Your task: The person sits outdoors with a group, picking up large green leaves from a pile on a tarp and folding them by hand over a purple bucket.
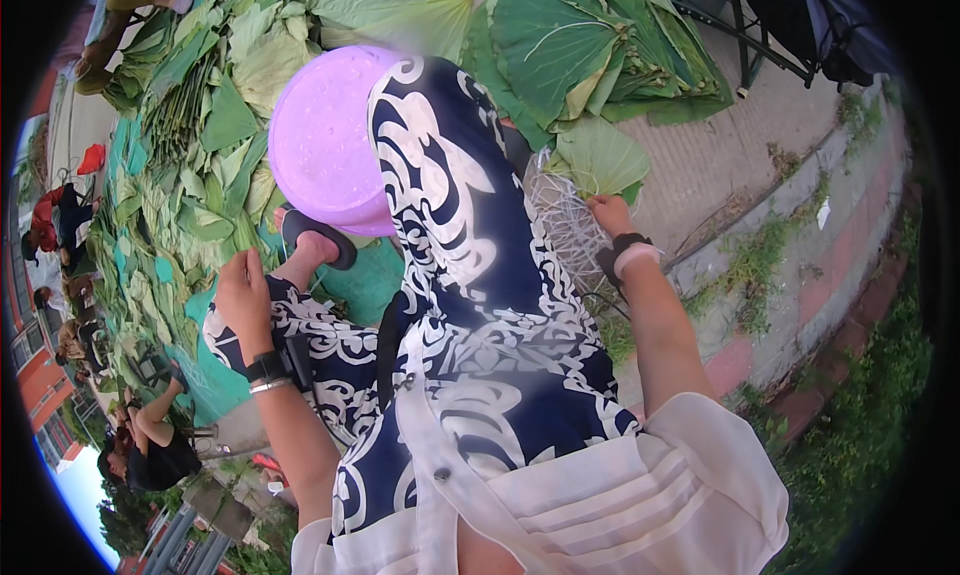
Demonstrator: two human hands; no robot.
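Observation:
My right hand is low on the right, its fingers bent at a heap of thin white plastic string, by the edge of a pale green leaf. Whether it grips a strand is too small to tell. My left hand rests over my patterned trouser leg with its fingers curled; what lies inside them is hidden. An upturned purple plastic basin stands in front of me, partly covered by my knee. Beyond my right knee lies a stack of large dark green lotus leaves.
Many loose leaves cover a green ground sheet ahead and to the left. Several people sit along the far left. A dark metal frame stands at the upper right. A concrete kerb with weeds runs along the right.

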